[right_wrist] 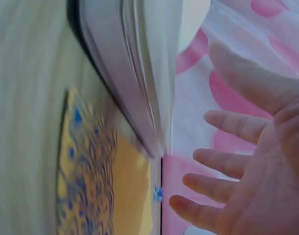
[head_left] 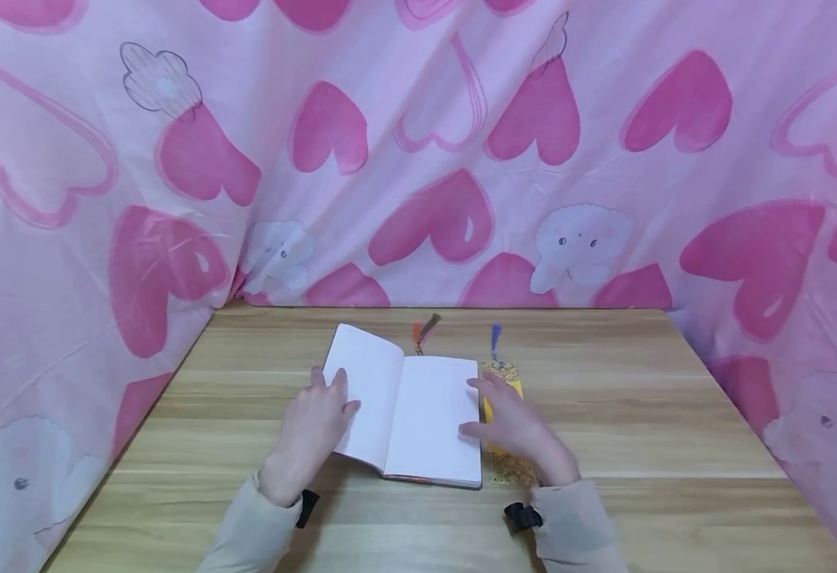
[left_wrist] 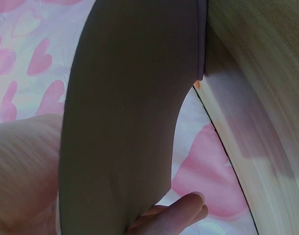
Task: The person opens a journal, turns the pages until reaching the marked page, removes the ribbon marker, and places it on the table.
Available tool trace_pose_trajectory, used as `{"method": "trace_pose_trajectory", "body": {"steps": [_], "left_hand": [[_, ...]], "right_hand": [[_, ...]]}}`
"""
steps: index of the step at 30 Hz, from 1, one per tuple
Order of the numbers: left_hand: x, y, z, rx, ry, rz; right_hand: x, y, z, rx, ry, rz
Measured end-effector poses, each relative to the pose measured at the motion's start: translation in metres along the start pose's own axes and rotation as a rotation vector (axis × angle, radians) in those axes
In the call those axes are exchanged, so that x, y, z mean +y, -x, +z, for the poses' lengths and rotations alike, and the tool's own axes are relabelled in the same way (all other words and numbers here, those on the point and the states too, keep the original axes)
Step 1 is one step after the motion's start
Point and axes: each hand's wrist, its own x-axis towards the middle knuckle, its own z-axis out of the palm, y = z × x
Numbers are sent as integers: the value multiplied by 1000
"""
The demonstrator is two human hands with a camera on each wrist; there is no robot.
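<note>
An open notebook [head_left: 434, 422] with blank white pages lies on the wooden table, its left side [head_left: 370, 382] tilted up off the surface. At that side's outer edge, my left hand [head_left: 311, 422] grips it, the thumb over the page. In the left wrist view the notebook's shadowed side [left_wrist: 125, 117] fills the middle, with fingertips [left_wrist: 188, 208] past its lower edge. My right hand [head_left: 515, 418] hovers by the right page edge, fingers spread and holding nothing. Under it lies a yellow bookmark [right_wrist: 132, 188] with an ornate patterned end and a blue tassel [head_left: 496, 342].
Orange and dark green tassels [head_left: 426, 333] stick out beyond the notebook's top edge. Bare table [head_left: 648, 414] extends to the right. A pink heart-print cloth [head_left: 418, 159] hangs behind the table and along both sides.
</note>
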Motion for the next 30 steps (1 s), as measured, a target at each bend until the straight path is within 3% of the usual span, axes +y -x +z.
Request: {"method": "trace_pose_trajectory", "body": {"steps": [3, 9, 15, 22, 30], "left_hand": [[-1, 0, -1, 6, 3, 5], [-3, 3, -1, 17, 3, 4], [-2, 2, 1, 26, 5, 18], [0, 1, 0, 6, 12, 12], [0, 2, 0, 31, 12, 4]], "right_hand": [[-10, 1, 6, -36, 16, -44], [-19, 1, 18, -176, 164, -147], [-20, 4, 24, -280, 166, -105], [-20, 7, 23, -302, 185, -74], [-24, 8, 20, -319, 181, -49]]}}
